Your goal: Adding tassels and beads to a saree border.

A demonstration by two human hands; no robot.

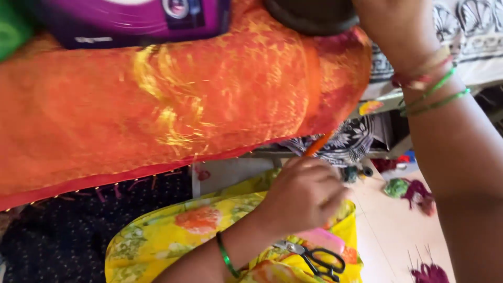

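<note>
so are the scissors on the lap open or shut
Shut, as far as it shows: the scissors lie flat on the yellow floral cloth, black handles side by side and blades together, just below the left hand.

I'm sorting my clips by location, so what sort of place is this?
Probably a home tailoring corner. Orange and gold patterned fabric lies draped across a purple machine, black-handled scissors rest on yellow floral cloth, and thread scraps litter the floor.

Black-handled scissors (314, 257) on yellow floral cloth (157, 236); purple iron (126, 18) above.
</note>
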